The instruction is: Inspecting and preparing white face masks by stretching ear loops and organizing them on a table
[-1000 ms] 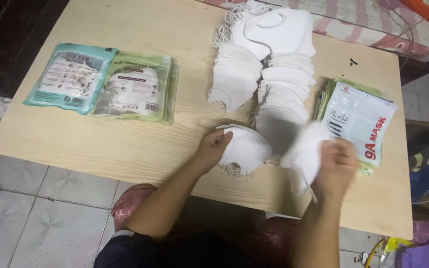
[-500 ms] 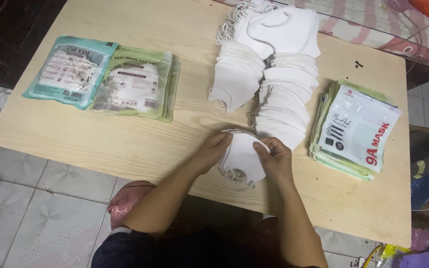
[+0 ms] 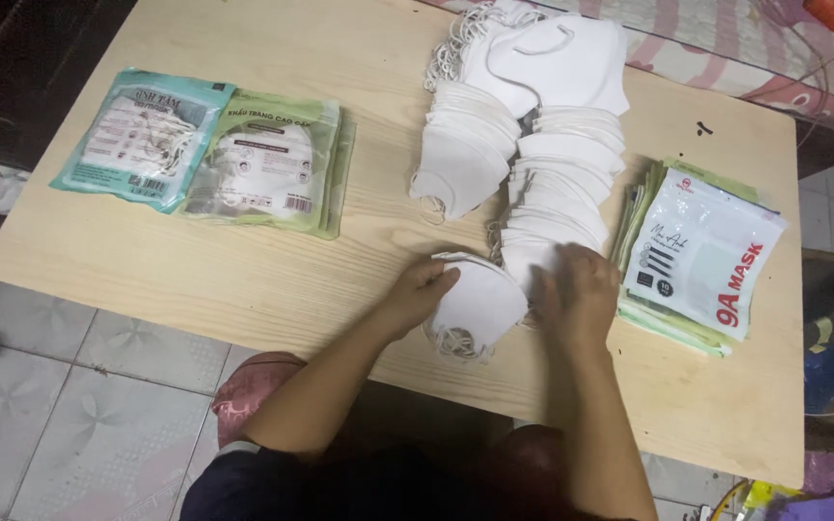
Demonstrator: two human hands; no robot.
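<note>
A small pile of folded white masks (image 3: 475, 304) lies on the wooden bench (image 3: 243, 280) at its near edge, just in front of the two long fanned rows of loose masks (image 3: 523, 164), and everything else is placed from that small pile. The left hand (image 3: 424, 289) rests on its left rim with fingers curled over the top mask, pinning it rather than gripping it; the right hand (image 3: 579, 294) lies flat and spread just to its right, touching the lowest masks of the right-hand row, holding nothing that I can make out. The likeliest trouble, as I judge it, is that the spread hand drags several overlapping masks out at once, since they lie shingled and their ear loops (image 3: 451, 342) hang loose and tangle easily. The pile sits near the bench edge, so a nudge could tip it to the floor. To its right the stack of printed pouches (image 3: 697, 256) is close enough to be knocked askew; the filled packs (image 3: 205, 154) lie well away to its left.
</note>
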